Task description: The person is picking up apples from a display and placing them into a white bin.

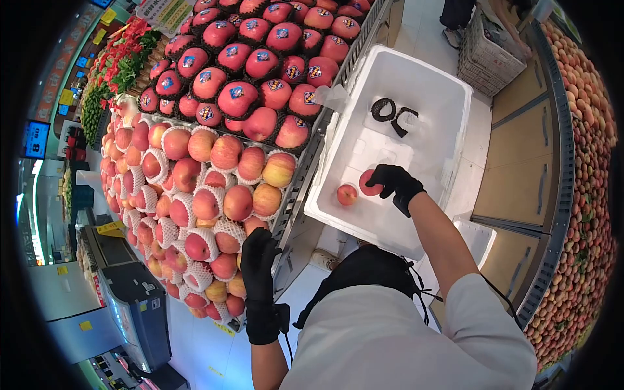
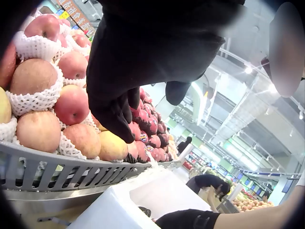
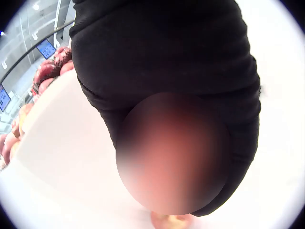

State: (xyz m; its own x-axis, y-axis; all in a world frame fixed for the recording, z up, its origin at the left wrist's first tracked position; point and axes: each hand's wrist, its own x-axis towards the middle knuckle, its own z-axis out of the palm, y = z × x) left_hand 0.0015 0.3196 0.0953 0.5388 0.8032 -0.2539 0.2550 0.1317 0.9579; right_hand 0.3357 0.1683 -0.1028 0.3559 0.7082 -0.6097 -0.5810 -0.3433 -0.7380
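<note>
My black-gloved right hand is inside a white foam box, its fingers curled on a red apple. Another apple, red and yellowish, lies on the box floor just left of it. In the right wrist view a blurred patch covers part of the gripped fruit, and the lone apple shows below. My left hand, also black-gloved, hangs at the edge of the apple display. Its fingers are loosely bent with nothing held, close to apples in white foam nets.
Darker red apples with stickers fill the display's far part. A grey slatted rail borders the display beside the box. Two black foam nets lie in the box. A plastic crate stands beyond it; wooden cabinets line the right.
</note>
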